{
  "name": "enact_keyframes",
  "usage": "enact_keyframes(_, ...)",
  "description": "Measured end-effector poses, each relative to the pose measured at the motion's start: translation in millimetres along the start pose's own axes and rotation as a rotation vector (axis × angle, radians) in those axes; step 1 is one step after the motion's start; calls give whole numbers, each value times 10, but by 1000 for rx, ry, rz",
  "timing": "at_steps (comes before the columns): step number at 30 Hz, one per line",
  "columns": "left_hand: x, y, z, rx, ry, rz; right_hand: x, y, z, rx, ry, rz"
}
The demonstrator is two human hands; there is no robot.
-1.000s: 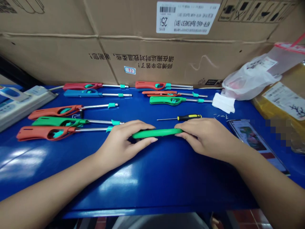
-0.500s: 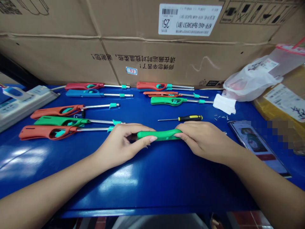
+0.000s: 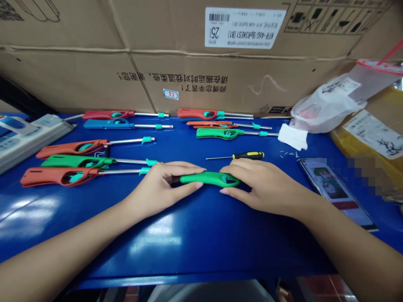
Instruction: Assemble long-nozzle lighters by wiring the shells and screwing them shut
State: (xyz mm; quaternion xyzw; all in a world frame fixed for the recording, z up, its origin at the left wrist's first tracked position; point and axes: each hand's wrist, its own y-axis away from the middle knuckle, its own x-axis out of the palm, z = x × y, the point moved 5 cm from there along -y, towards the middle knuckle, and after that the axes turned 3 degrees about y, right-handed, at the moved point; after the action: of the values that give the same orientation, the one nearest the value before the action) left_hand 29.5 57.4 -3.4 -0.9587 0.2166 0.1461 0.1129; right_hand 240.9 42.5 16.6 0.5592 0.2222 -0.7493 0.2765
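Note:
Between both hands, above the blue table (image 3: 201,235), lies a green gas lighter (image 3: 208,178) with a teal trigger in its loop. My left hand (image 3: 166,184) pinches its left end between thumb and fingers. At the trigger end, my right hand (image 3: 255,184) grips it, thumb below and fingers over the top; the palm side is hidden. Whether a metal tube sticks out under the right hand cannot be seen. Just behind the right hand rests a black and yellow screwdriver (image 3: 248,155), its tip pointing left.
Orange (image 3: 59,176), green (image 3: 78,161) and blue (image 3: 108,124) lighters lie at left; several more, including a green one (image 3: 218,133), lie at the back. A phone (image 3: 336,193), tissue (image 3: 292,137) and small screws (image 3: 288,154) are at right. A power strip (image 3: 34,134) stands left, a carton (image 3: 176,67) behind.
My right hand has shifted its grip, thumb and fingers now further apart, and the lighter has rolled so that its trigger loop shows. The whole view has shifted slightly.

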Motion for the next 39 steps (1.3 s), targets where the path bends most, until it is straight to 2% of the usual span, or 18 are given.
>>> enact_keyframes(4,3,19,-11,71,-114,-13,19,-10,19,51,-106,15)
enact_keyframes(10,21,39,-51,86,-182,14,73,-5,-1,124,-144,74)
enact_keyframes(17,88,92,-93,121,-237,-14,112,-45,33,120,-324,-24)
enact_keyframes(23,136,89,-196,176,-275,46,91,-37,83,30,-262,-131)
enact_keyframes(30,141,134,-250,215,-253,73,107,-29,166,-88,-185,-151)
enact_keyframes(36,106,104,-219,224,-308,-25,86,-21,125,-53,-138,-253)
enact_keyframes(39,66,80,-209,232,-290,-14,65,-12,84,-22,-138,-270)
